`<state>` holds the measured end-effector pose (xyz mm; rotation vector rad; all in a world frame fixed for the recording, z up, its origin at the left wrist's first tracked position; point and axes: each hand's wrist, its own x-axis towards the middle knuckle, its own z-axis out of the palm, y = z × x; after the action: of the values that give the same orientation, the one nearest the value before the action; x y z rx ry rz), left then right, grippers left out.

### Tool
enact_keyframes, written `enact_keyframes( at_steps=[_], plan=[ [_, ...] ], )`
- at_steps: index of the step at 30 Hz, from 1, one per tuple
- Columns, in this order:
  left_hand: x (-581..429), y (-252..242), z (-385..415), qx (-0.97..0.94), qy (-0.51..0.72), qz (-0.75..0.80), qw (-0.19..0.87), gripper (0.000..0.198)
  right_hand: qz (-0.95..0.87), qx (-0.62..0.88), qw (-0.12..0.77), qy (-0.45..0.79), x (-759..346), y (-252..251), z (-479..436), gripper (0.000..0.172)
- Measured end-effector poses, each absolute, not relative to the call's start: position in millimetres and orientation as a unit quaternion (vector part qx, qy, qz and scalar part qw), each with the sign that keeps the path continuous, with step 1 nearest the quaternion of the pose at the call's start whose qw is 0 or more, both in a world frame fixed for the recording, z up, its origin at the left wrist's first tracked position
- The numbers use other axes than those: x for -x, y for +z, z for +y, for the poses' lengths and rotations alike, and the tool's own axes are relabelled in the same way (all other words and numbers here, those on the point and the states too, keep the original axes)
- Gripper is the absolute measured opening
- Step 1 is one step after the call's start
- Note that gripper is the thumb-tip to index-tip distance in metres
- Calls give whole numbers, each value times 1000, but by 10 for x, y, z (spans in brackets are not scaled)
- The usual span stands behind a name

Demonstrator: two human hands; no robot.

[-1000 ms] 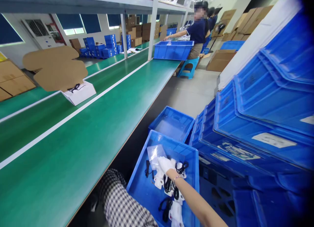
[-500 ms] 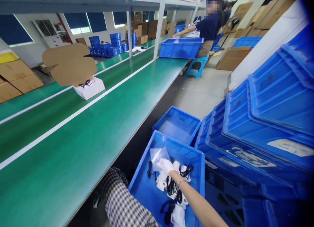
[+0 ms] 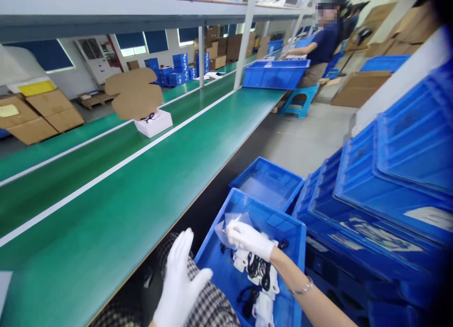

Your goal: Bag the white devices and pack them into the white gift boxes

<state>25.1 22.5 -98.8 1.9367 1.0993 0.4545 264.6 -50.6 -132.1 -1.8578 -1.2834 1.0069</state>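
Observation:
My right hand (image 3: 244, 237), in a white glove, pinches a clear plastic bag (image 3: 221, 232) over a blue crate (image 3: 212, 265). What the bag holds, if anything, I cannot make out. Below and beside that hand, several white devices (image 3: 264, 308) with bundled black cables (image 3: 260, 270) lie in the crate. My left hand (image 3: 180, 280), also gloved in white, is raised over my checkered clothing to the left of the crate. Its fingers are stretched out, with the thumb apart, and nothing is in it.
A green conveyor table (image 3: 148, 190) runs along the left, bearing an open white box (image 3: 155, 124) with a black cable. Stacked blue crates (image 3: 382, 185) crowd the right. Another blue crate (image 3: 267, 180) sits behind mine. Farther along, a co-worker (image 3: 323, 44) sits by a blue crate (image 3: 276, 74).
My left hand has come into view from below, open. The right hand has lifted the clear bag slightly above the devices. My view has shifted a little to the left.

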Motion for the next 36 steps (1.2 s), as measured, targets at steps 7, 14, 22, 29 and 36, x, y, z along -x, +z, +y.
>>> enact_keyframes(
  at_steps=[7,14,22,29,36],
  plan=[
    [-414,-859,436,-791,96,288,531,16,-508,585,423,471,-2182,-748,-543,55],
    [68,-687,351,-718,120,383,569,29,-541,553,360,520,-1948,-713,-610,40],
    [377,-769,181,-745,288,474,370,28,-535,661,339,402,-1545,-670,-634,29],
    [379,-803,-211,-591,239,414,650,39,-560,698,288,341,-1117,-733,-618,24],
    [399,-1209,-208,-662,144,570,465,21,-566,717,285,290,-1066,-1077,-789,21]
  ],
)
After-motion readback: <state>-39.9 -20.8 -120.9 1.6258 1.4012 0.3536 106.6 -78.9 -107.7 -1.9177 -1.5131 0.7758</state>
